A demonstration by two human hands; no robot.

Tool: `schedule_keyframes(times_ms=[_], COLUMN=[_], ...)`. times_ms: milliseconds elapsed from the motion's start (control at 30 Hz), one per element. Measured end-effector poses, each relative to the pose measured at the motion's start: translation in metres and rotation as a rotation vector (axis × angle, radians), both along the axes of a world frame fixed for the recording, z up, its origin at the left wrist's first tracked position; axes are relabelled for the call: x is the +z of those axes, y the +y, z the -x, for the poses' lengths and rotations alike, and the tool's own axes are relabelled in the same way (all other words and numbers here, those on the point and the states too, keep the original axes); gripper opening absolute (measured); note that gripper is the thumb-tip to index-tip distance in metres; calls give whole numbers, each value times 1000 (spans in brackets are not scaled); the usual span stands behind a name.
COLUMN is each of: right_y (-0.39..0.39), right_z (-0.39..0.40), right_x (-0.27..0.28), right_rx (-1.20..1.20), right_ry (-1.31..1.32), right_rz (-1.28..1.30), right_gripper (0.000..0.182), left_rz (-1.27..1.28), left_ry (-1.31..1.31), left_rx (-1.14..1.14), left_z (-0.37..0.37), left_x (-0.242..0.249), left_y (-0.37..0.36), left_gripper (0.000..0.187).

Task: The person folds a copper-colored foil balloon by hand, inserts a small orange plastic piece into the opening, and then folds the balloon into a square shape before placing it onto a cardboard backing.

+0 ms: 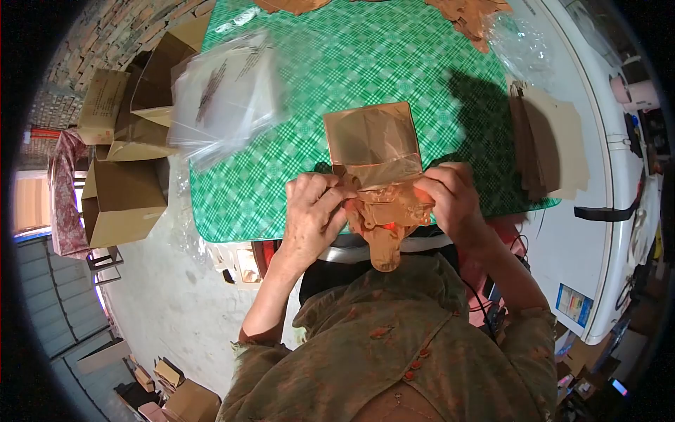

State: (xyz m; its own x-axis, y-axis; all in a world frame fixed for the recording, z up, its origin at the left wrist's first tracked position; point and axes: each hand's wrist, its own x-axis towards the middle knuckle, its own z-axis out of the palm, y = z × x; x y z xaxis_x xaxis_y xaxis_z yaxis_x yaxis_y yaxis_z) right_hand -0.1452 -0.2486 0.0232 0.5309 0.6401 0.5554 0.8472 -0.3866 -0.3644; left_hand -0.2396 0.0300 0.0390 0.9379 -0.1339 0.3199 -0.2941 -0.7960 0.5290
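In front of me at the near table edge is an orange-brown, thin, cut-out piece with a rounded tongue hanging down toward my lap. Its upper end meets a glossy, see-through plastic bag that lies flat on the table and looks brown inside. My left hand pinches the left side where piece and bag meet, fingers bent together. On the opposite side, my right hand grips the edge between thumb and fingers. Folds of the piece between the hands are crumpled.
A green checked cloth covers the table. Clear plastic bags are stacked at its left, beside open cardboard boxes. Brown flat sheets lie right, near a white appliance. More brown cut-outs lie at the far edge.
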Motion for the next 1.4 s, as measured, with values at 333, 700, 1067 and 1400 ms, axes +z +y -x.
schedule_keyframes(times_ms=[333,700,1067,1400], right_y=[3,25,41,45], right_z=[-5,-17,-21,-24], right_x=[12,11,13,12], right_rx=[-48,-216,-326,-337], right_ry=[185,260,128,115], right_rz=[84,212,205,288], right_gripper=[32,12,15,12], left_rz=[-18,45,-69,-117], left_ry=[-6,-45,-73,-91], left_rx=[20,226,338,395], left_z=[-5,-19,-29,-29], left_x=[5,-4,-5,-5], left_y=[-3,-13,-22,-23], left_gripper=[32,14,18,22])
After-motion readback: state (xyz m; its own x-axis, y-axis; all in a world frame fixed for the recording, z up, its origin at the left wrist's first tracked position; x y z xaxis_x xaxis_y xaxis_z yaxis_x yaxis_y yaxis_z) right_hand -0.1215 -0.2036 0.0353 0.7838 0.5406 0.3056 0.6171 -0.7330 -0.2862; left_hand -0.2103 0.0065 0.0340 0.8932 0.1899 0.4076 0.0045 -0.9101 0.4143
